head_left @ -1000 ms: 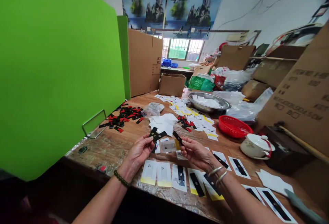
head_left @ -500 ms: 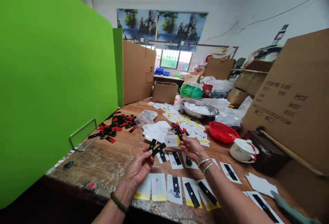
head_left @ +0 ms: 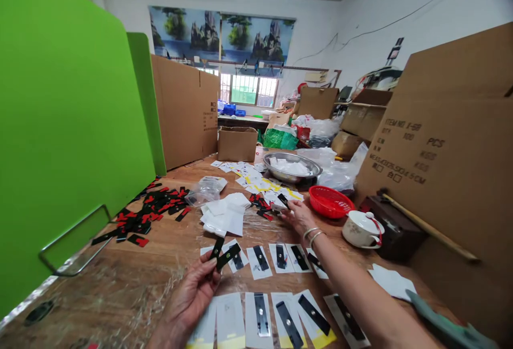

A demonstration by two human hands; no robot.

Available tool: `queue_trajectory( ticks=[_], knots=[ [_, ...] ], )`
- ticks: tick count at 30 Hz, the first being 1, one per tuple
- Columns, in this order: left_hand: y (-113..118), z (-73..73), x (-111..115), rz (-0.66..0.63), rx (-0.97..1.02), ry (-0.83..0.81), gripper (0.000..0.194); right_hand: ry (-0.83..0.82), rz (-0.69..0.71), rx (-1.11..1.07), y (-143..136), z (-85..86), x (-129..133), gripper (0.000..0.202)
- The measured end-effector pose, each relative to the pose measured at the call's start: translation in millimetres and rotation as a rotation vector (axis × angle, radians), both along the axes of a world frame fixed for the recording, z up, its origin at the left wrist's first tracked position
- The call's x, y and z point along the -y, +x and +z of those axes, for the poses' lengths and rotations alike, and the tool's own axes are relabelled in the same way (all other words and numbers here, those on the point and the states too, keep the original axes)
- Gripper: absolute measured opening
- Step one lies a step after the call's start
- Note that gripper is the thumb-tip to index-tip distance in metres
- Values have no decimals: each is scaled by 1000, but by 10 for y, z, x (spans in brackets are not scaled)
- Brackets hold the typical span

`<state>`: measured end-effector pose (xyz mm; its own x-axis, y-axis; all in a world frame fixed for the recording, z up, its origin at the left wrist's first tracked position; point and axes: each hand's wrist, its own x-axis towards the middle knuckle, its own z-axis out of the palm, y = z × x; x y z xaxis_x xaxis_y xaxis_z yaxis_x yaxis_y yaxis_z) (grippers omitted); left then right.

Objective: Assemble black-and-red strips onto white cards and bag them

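red basket [head_left: 331, 202] likely blocks rightward reach

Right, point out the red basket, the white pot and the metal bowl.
Red basket [head_left: 327, 214]: head view, near wall.
White pot [head_left: 356, 233]: head view, rounded body.
Metal bowl [head_left: 289, 178]: head view, near wall.

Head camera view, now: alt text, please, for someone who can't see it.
Two bare hands work over a wooden table: the left holds black strips, the right another, above cards bearing similar strips. A red basket and lidded pot stand right.
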<state>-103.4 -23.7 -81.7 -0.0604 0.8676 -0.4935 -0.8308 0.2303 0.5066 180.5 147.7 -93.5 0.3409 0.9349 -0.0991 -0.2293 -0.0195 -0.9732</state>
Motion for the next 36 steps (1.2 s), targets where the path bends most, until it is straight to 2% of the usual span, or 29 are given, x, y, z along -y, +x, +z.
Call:
queue_trajectory(
  ticks=[3, 6, 7, 9, 12, 15, 18, 19, 21, 24, 26, 28, 33, 36],
  knots=[
    [-11, 17, -6, 1, -38, -12, 25, -13, -71, 145, 173, 135, -13, 31],
    [-44, 33, 26, 27, -64, 20, 24, -8, 4, 253, 197, 229, 143, 27],
    [-62, 31, 40, 17, -72, 44, 23, -4, 94, 294, 150, 242, 240, 27],
    [-107, 17, 74, 39, -82, 77, 22, 37, 456, 386, -22, 251, 500, 26],
    [-192, -13, 163, 61, -103, 122, 20, -43, 860, 343, -404, 247, 988, 29],
    [-270, -22, 309, 81, -139, 139, 19, -89, 1075, 313, -771, 220, 1395, 22],
    [-322, -14, 484, 106, -178, 139, 21, -63, 1231, 416, -1011, 157, 1594, 8],
    [-331, -15, 540, 112, -193, 139, 21, -39, 1254, 494, -1062, 133, 1625, 3],
    [-334, -25, 642, 114, -223, 136, 22, 24, 1227, 701, -1132, 89, 1660, 9],
    [-313, -59, 757, 112, -249, 137, 24, 182, 1064, 1000, -1195, 67, 1706, 16],
    [-288, -81, 809, 117, -257, 157, 27, 267, 950, 1026, -1232, 99, 1750, 11],
    [-258, -93, 845, 129, -266, 182, 31, 217, 908, 845, -1282, 159, 1806, 13],
    [-181, -88, 880, 124, -311, 236, 34, -113, 940, 155, -1428, 278, 1940, 36],
    [-158, -88, 885, 138, -337, 231, 36, -167, 891, -82, -1465, 261, 1967, 39]
  ],
)
